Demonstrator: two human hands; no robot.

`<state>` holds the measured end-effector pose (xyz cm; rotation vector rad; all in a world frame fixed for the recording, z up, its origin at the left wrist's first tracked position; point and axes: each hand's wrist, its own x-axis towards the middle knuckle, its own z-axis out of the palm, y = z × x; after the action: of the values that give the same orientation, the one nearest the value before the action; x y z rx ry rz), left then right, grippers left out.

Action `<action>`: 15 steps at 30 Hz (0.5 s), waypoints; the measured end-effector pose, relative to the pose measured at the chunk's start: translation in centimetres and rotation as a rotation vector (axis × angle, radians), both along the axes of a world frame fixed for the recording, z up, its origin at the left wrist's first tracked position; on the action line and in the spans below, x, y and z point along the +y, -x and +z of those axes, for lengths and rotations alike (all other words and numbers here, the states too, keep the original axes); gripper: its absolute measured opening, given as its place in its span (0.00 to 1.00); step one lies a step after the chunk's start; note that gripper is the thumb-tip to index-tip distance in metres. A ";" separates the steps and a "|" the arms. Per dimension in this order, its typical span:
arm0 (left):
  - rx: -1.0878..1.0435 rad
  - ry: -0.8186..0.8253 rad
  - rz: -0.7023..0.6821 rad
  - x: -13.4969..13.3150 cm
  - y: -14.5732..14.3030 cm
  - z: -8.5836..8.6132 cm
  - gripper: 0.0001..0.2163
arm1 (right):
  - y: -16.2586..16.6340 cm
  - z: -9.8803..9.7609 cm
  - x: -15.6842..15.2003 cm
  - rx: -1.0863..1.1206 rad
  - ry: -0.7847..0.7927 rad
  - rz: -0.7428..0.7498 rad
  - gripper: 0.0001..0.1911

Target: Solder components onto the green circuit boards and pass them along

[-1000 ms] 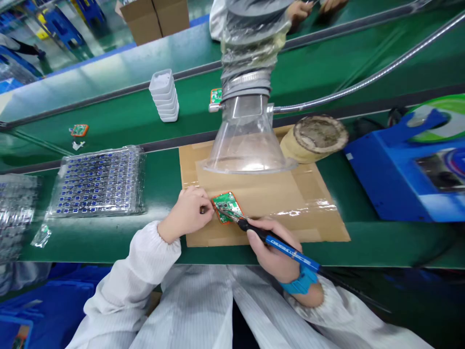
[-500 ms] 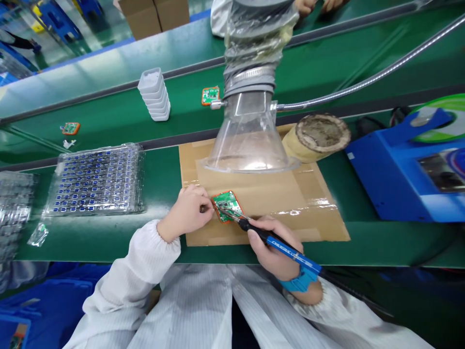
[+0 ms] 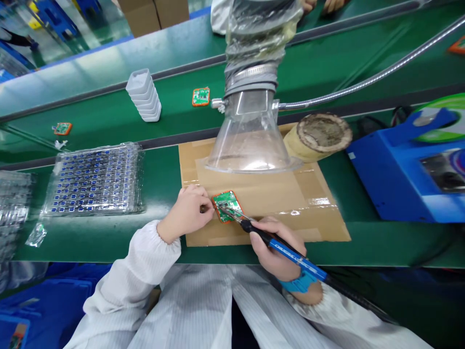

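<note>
A green circuit board (image 3: 234, 199) with an orange edge lies on a cardboard sheet (image 3: 276, 194) in front of me. In my right hand (image 3: 278, 247) is a soldering iron (image 3: 298, 260) with a blue and black handle. Its metal tip reaches over the left-middle part of the board; whether it touches is too fine to tell. At the board's left edge my left hand (image 3: 192, 211) is closed in a pinch. A small dark end (image 3: 202, 209) shows between its fingers, but its kind is hidden.
A clear fume hood (image 3: 250, 140) hangs above the cardboard. Behind stands a round yellowish container (image 3: 317, 138), with a blue machine (image 3: 407, 179) at right. Clear trays of small parts (image 3: 94, 179) lie left. The green belt behind carries stacked white boxes (image 3: 144, 95) and boards (image 3: 201, 97).
The boxes and boards on the belt have shifted left, and an orange-edged piece has appeared at the far right. My right hand and the iron have moved slightly right; my left hand stays.
</note>
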<state>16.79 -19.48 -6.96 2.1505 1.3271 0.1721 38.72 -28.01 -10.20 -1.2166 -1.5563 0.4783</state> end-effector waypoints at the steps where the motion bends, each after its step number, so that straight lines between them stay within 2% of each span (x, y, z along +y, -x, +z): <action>1: 0.000 -0.001 -0.001 0.0 0.0 0.0 0.09 | 0.0 0.0 0.0 0.004 0.000 0.000 0.07; 7: -0.005 -0.001 0.009 -0.1 0.0 0.0 0.09 | -0.6 -0.7 -0.6 0.035 0.009 -0.006 0.07; 11: -0.015 -0.015 0.011 -0.2 0.1 -0.1 0.09 | -2.9 -1.6 -0.3 0.069 0.021 -0.230 0.04; 15: 0.007 -0.017 0.012 0.3 0.4 -0.3 0.08 | -6.3 -1.5 2.4 0.097 -0.065 -0.484 0.06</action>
<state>16.42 -19.19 -7.25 2.1595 1.3476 0.1823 45.02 -25.64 -11.74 -1.4395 -1.1332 0.1645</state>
